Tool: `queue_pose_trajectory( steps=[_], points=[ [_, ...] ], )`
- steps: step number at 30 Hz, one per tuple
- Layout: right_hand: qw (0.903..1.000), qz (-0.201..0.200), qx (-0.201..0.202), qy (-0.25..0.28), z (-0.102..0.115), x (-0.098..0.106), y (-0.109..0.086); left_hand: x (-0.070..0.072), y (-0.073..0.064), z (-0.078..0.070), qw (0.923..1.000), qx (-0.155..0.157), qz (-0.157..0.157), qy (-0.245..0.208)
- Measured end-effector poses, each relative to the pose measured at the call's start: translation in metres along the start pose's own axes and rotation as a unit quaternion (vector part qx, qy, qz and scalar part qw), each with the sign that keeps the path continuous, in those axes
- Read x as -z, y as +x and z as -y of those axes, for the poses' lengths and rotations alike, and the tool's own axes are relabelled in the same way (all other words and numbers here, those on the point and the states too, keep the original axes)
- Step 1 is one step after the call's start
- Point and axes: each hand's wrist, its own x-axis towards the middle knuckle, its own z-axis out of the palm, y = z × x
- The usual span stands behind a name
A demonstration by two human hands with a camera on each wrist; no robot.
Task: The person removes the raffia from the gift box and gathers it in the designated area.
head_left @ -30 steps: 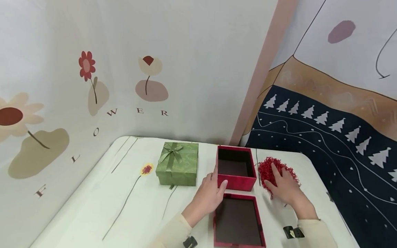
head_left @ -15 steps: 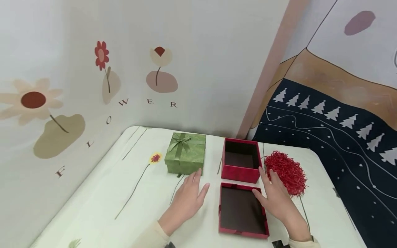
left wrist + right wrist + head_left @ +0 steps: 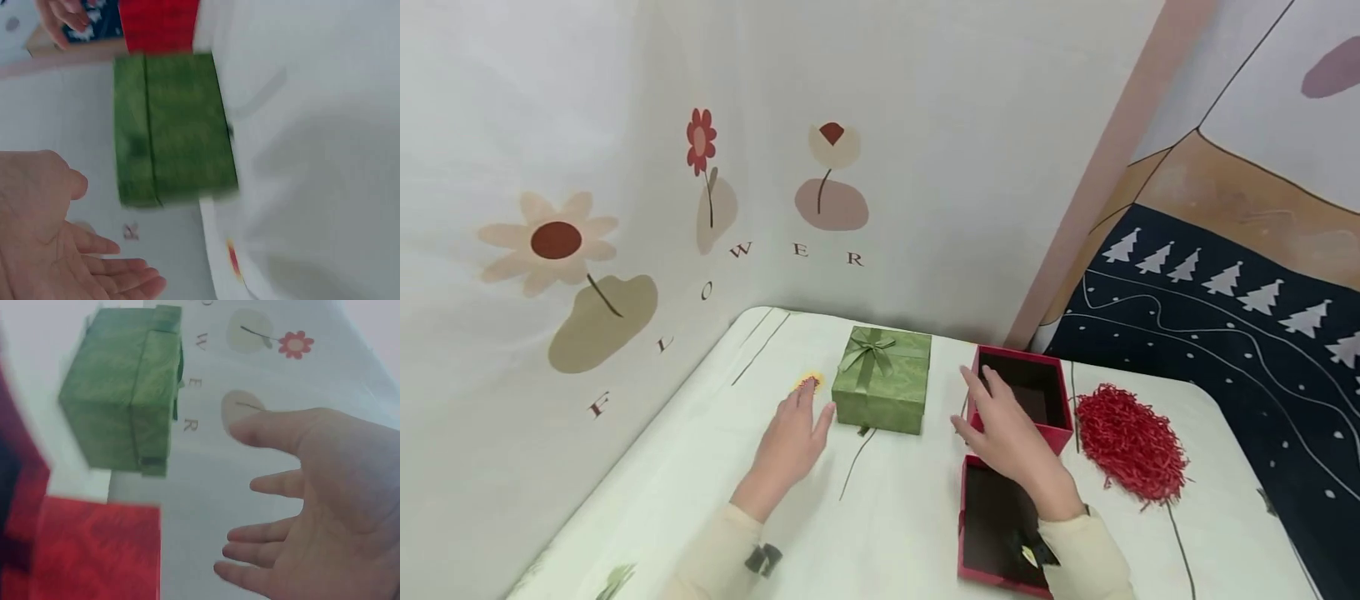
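A green gift box (image 3: pixel 880 379) with a ribbon bow on its lid stands closed on the white table. Left of it, my left hand (image 3: pixel 786 442) is extended, fingers spread and nothing held. My right hand (image 3: pixel 1011 433) reaches over the red boxes from the right, its fingers apart and holding nothing. It partly covers the open red box (image 3: pixel 1056 400), whose dark inside shows. In front of that lies the red lid (image 3: pixel 973 533), inside facing up, partly behind the right forearm. Both wrist views show the green box (image 3: pixel 181 125) beyond relaxed, straight fingers.
A heap of shredded red paper (image 3: pixel 1131 446) lies right of the red box. The table (image 3: pixel 880 542) backs onto a pale wall (image 3: pixel 962 167) printed with flowers and letters. A dark blue hanging (image 3: pixel 1210 350) with white trees is at the right.
My right hand has left the shredded paper and moved left over the red boxes. My left hand has left the red box's side and moved left past the green box. The head view has turned left.
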Motion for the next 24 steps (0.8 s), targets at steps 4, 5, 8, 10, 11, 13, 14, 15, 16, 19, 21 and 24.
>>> queue_pose_trajectory(
  steps=[4,5,8,10,11,13,14,15,16,19,21,24],
  points=[
    [0.9981,0.049,-0.016,0.034,0.007,-0.001,0.034,0.003,0.025,0.022,0.9997,0.019,0.012,-0.003],
    [0.9971,0.059,-0.022,0.042,0.008,-0.002,0.044,0.002,0.032,0.027,0.9996,0.023,0.018,-0.002],
    [0.9926,0.081,-0.055,0.073,0.006,-0.008,0.069,0.000,0.052,0.039,0.9979,0.039,0.048,-0.017],
    [0.9879,0.087,-0.084,0.097,0.001,-0.016,0.082,-0.004,0.064,0.045,0.9956,0.048,0.071,-0.039],
    [0.9854,0.087,-0.099,0.108,-0.001,-0.021,0.088,-0.007,0.069,0.047,0.9939,0.054,0.081,-0.052],
    [0.9791,0.088,-0.135,0.125,-0.005,-0.029,0.096,-0.010,0.079,0.048,0.9893,0.066,0.099,-0.084],
    [0.9761,0.087,-0.149,0.132,-0.006,-0.033,0.099,-0.012,0.083,0.047,0.9870,0.070,0.105,-0.099],
    [0.9732,0.086,-0.162,0.139,-0.006,-0.036,0.103,-0.013,0.087,0.046,0.9839,0.074,0.112,-0.118],
    [0.9705,0.083,-0.172,0.147,-0.005,-0.038,0.106,-0.014,0.091,0.045,0.9803,0.079,0.115,-0.141],
    [0.9586,0.075,-0.198,0.191,0.000,-0.041,0.116,-0.015,0.104,0.039,0.9622,0.090,0.120,-0.227],
    [0.9487,0.070,-0.208,0.227,0.002,-0.043,0.121,-0.016,0.110,0.036,0.9475,0.103,0.121,-0.278],
    [0.9316,0.067,-0.227,0.276,-0.001,-0.044,0.124,-0.019,0.117,0.031,0.9319,0.124,0.122,-0.318]
  ],
)
